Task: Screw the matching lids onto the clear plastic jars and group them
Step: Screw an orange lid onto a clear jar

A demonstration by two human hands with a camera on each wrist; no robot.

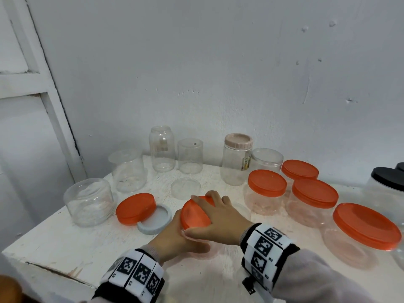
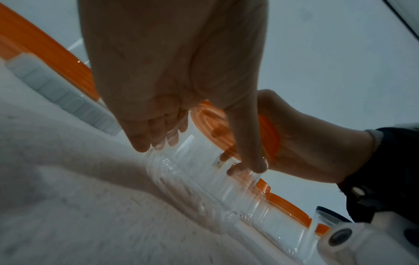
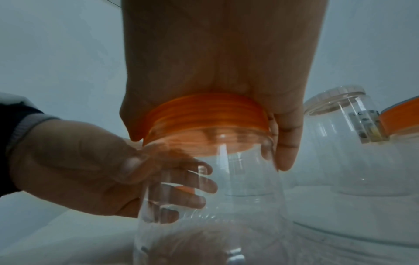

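Observation:
A clear plastic jar (image 3: 215, 197) stands near the front of the white table (image 1: 65, 241) with an orange lid (image 1: 193, 215) on its mouth. My right hand (image 1: 216, 217) lies over the lid with fingers and thumb curled round its rim; the right wrist view shows the palm covering the orange lid (image 3: 204, 114). My left hand (image 1: 175, 232) grips the jar's body from the left, its fingers (image 2: 158, 136) wrapped on the clear wall. In the head view both hands hide most of the jar.
A loose orange lid (image 1: 135, 207) leans on a pale grey lid (image 1: 155, 219) just left of my hands. Open clear jars (image 1: 89, 202) and a clear lid (image 1: 185, 188) stand at left and back. Several orange-lidded jars (image 1: 312, 197), a pink-lidded jar (image 1: 237, 158) and a black-lidded jar (image 1: 389, 182) crowd the right.

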